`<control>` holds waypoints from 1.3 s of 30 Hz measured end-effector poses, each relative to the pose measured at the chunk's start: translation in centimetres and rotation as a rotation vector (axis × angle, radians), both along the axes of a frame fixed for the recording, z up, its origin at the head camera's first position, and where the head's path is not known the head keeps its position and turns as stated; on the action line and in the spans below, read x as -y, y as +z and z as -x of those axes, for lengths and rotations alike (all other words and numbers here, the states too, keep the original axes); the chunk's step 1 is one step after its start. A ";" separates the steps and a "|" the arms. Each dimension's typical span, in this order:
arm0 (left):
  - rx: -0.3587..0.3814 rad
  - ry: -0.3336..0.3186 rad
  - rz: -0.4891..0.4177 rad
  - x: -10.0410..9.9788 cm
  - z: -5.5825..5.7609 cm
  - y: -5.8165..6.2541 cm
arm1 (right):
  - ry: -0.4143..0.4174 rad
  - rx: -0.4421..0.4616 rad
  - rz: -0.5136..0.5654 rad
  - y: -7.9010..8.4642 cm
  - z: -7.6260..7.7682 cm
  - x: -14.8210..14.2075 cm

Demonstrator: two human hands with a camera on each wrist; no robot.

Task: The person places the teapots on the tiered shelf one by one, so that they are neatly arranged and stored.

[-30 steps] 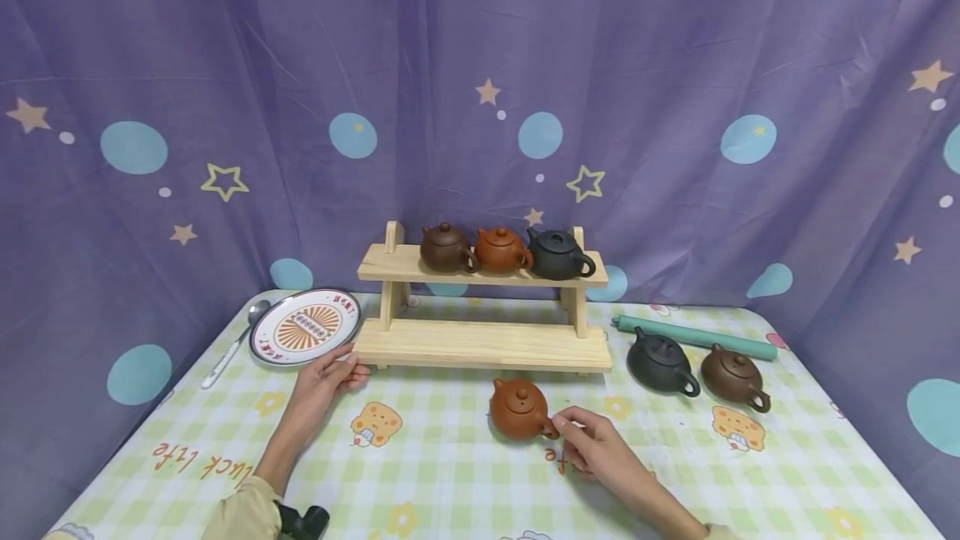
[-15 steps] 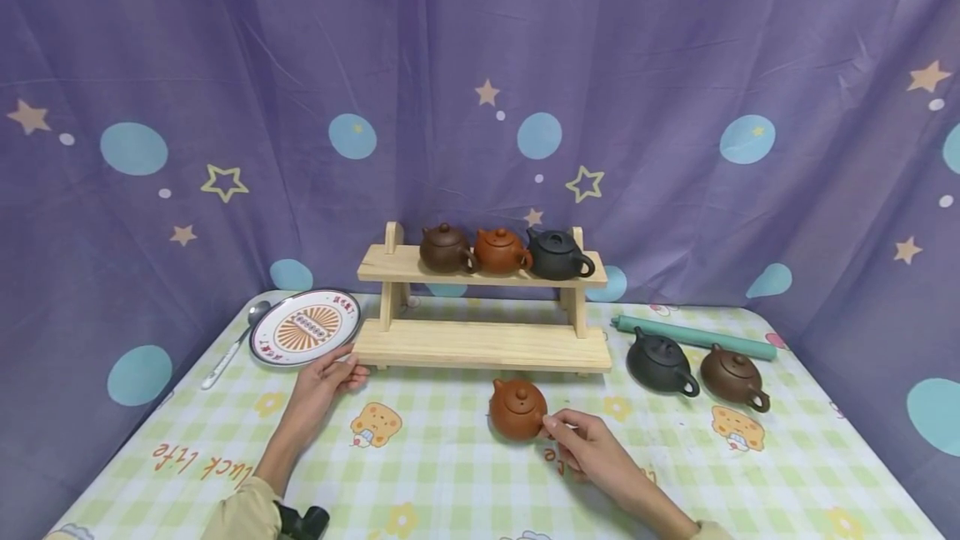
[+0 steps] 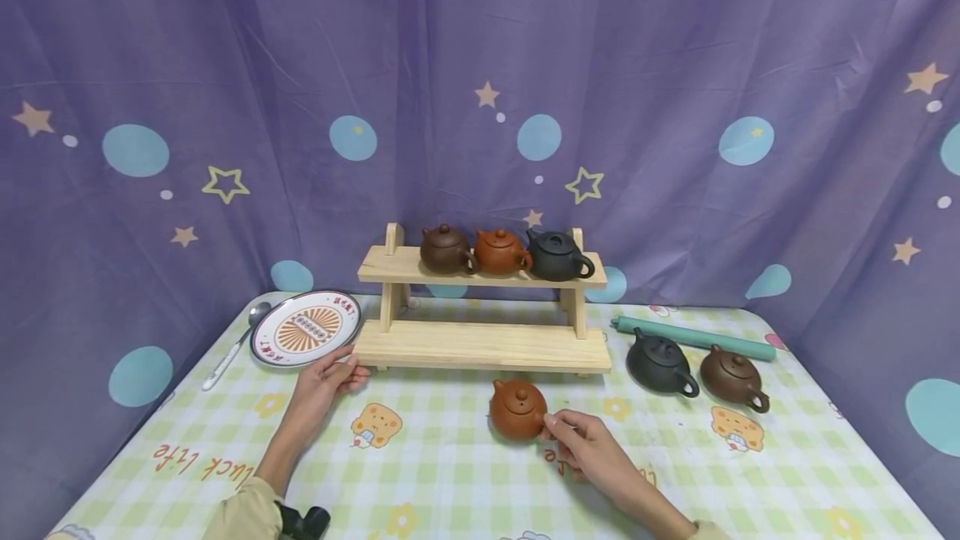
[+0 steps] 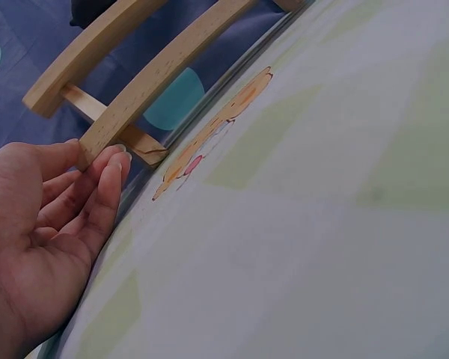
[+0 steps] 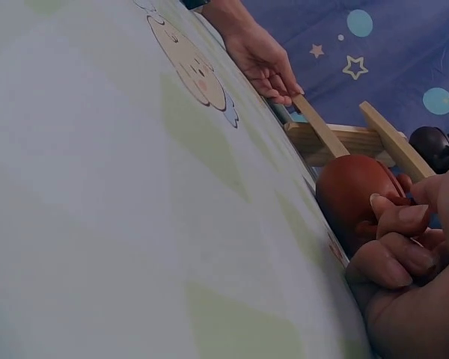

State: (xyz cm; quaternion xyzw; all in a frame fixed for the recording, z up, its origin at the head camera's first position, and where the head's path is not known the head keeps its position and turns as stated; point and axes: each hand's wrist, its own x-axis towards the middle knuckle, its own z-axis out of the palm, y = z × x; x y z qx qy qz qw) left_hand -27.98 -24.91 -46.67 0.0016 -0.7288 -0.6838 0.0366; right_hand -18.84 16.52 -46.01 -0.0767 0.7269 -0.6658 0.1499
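Note:
An orange-brown teapot (image 3: 518, 410) stands on the checked tablecloth in front of a two-tier wooden rack (image 3: 480, 346). My right hand (image 3: 592, 450) pinches its handle between thumb and fingers; in the right wrist view the curled fingers (image 5: 400, 262) overlap the teapot (image 5: 352, 191). At the rack's left end, my left hand (image 3: 318, 390) pinches the lower shelf's corner, thumb above and fingertips below, as the left wrist view shows on the shelf (image 4: 108, 127). A brown teapot (image 3: 444, 250), another orange-brown teapot (image 3: 498, 252) and a black teapot (image 3: 556, 257) line the upper shelf.
Right of the rack sit a second black teapot (image 3: 660, 363) and a second brown teapot (image 3: 732, 377), with a green roll (image 3: 693, 337) behind them. A patterned plate (image 3: 273, 354) and a spoon (image 3: 228, 363) lie at the left. A purple curtain (image 3: 480, 32) hangs behind.
My right hand has shifted slightly left along the teapot's handle, closer to its body, then stayed there. The left hand, the rack and the other teapots have kept their places.

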 end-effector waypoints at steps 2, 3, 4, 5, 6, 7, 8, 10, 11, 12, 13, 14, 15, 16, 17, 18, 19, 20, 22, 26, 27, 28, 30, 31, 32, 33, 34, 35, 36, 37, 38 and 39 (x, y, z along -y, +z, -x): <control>0.000 0.001 -0.003 0.0 0.1 0.0 | -0.011 0.001 0.007 0.0 -0.1 0.1; 0.001 0.002 -0.002 0.0 0.1 -0.1 | -0.017 0.001 0.008 0.0 -0.1 0.1; 0.001 0.001 -0.001 0.0 0.1 -0.1 | -0.024 0.002 0.009 0.0 -0.1 0.2; 0.001 0.001 0.001 0.0 0.1 -0.1 | -0.032 0.004 0.011 0.0 -0.1 0.2; 0.001 0.000 0.004 0.0 0.1 -0.1 | -0.040 0.006 0.012 0.0 -0.2 0.3; 0.000 -0.001 0.006 -0.1 0.1 -0.1 | -0.048 0.008 0.012 0.0 -0.2 0.3; 0.001 -0.001 0.009 -0.1 0.0 0.0 | -0.056 0.006 0.008 0.0 -0.2 0.4; -0.001 -0.001 0.013 -0.1 0.0 0.0 | -0.071 0.001 -0.002 0.0 -0.2 0.4; -0.002 0.000 0.014 -0.1 0.0 0.0 | -0.077 0.000 -0.007 0.0 -0.2 0.5; -0.002 0.000 0.015 -0.1 0.0 0.0 | -0.083 -0.004 -0.013 0.0 -0.2 0.5; -0.002 0.001 0.015 -0.1 0.0 0.0 | -0.089 -0.007 -0.018 0.0 -0.2 0.5; -0.001 0.001 0.016 -0.1 0.0 0.0 | -0.096 -0.012 -0.024 0.0 -0.1 0.6; -0.001 0.001 0.016 -0.1 0.0 0.0 | -0.102 -0.014 -0.028 0.0 -0.1 0.6; 0.000 0.000 0.017 -0.1 0.0 0.0 | -0.108 -0.016 -0.030 0.0 -0.1 0.6; 0.001 0.000 0.017 -0.1 -0.1 0.0 | -0.114 -0.015 -0.029 0.0 -0.1 0.6; 0.002 -0.001 0.018 -0.1 -0.1 0.0 | -0.119 -0.014 -0.028 0.0 -0.1 0.7; 0.002 -0.001 0.018 0.0 -0.1 0.0 | -0.123 -0.011 -0.023 0.1 -0.1 0.7; 0.003 -0.001 0.018 0.0 -0.1 0.0 | -0.126 -0.010 -0.019 0.1 -0.1 0.7; 0.003 -0.001 0.017 0.0 -0.1 0.0 | -0.126 0.002 0.004 0.1 -0.1 0.8; 0.000 -0.002 0.011 0.0 0.0 0.0 | -0.116 0.022 0.045 0.2 -0.2 1.0; -0.001 -0.003 0.010 0.1 0.0 0.0 | -0.113 0.028 0.053 0.3 -0.2 1.1; -0.002 -0.004 0.010 0.1 0.0 0.0 | -0.111 0.033 0.057 0.3 -0.2 1.1; -0.003 -0.006 0.012 0.1 -0.1 0.0 | -0.110 0.041 0.060 0.4 -0.2 1.3; -0.004 -0.006 0.015 0.1 -0.1 0.0 | -0.108 0.043 0.059 0.5 -0.1 1.3; -0.005 -0.006 0.016 0.1 -0.1 0.0 | -0.106 0.046 0.060 0.5 -0.1 1.4; -0.006 -0.006 0.018 0.1 -0.1 0.0 | -0.106 0.047 0.059 0.5 0.0 1.4; -0.006 -0.007 0.020 0.1 -0.1 0.0 | -0.105 0.048 0.060 0.6 0.0 1.5; -0.008 -0.007 0.020 0.1 -0.1 0.1 | -0.105 0.046 0.060 0.6 0.0 1.5; -0.009 -0.008 0.021 0.1 -0.1 0.1 | -0.104 0.043 0.060 0.7 0.1 1.5; -0.009 -0.007 0.020 0.0 -0.1 0.1 | -0.105 0.039 0.056 0.7 0.1 1.6; -0.010 -0.007 0.020 0.1 -0.1 0.1 | -0.107 0.033 0.051 0.7 0.1 1.6; -0.009 -0.007 0.022 0.1 -0.1 0.1 | -0.109 0.027 0.047 0.8 0.1 1.7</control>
